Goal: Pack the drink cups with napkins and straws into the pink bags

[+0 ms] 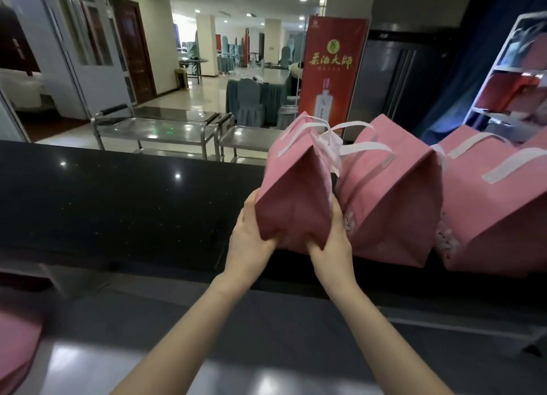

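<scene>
Here's the pink bag (291,199), upright at the near edge of the dark surface (118,205), just beside a second bag (387,205) and a third bag (488,217) on its right. Both hands clasp its base: left hand (251,240) curled round the lower left corner, right hand (334,240) round the right. It looks like thin paper that creases easily, so a low hold suits; its contents are hidden.

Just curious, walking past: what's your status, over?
Left hand and right hand grip leftmost pink bag at its lower corners. Contents unseen. Middle pink bag crowds its right side, white handles overlapping.
</scene>
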`<state>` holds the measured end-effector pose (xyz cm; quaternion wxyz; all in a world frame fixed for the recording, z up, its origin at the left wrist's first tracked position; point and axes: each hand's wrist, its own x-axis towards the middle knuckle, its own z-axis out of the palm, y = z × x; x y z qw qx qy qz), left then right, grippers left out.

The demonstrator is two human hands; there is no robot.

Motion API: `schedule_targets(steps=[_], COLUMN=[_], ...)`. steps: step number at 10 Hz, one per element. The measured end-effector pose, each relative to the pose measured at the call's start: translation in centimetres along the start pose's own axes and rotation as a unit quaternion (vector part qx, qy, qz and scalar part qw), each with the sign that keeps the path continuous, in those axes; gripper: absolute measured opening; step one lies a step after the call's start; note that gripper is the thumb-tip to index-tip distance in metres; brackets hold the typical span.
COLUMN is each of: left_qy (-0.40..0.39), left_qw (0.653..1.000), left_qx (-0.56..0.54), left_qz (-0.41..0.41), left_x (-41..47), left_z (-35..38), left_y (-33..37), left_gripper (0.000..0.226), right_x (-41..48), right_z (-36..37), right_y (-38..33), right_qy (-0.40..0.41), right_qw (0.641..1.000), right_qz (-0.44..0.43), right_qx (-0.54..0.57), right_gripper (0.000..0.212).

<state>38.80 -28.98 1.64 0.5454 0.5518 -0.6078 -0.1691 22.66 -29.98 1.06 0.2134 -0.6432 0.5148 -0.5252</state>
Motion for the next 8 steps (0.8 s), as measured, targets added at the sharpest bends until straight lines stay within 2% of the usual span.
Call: schedule_targets(steps=[4,6,8], left_qy=[-0.018,-0.001,0.027], left_qw=[0.997,0.991,0.978], left_qx=[0.069,0.132,0.206], left_qz=[-0.032,-0.007,0.031], left_x=[-1.0,-1.6,-1.7], left_z=[-0.6,-2.0,-3.2], left_y=[1.1,3.6,9.7], left_gripper=[0.098,0.095,0.085], right_x=[-1.1,-2.0,-1.5], right_z=[-1.4,-5.8,-12.9], right_y=[-0.7,-2.6,-5.3], right_qy=[-0.034,-0.058,-0.047], right_qw=[0.998,0.997,0.992], right_qz=[0.029,-0.009,-0.090], right_qx=[-0.050,-0.048,-0.079], right_gripper=[0.084,0.076,0.061])
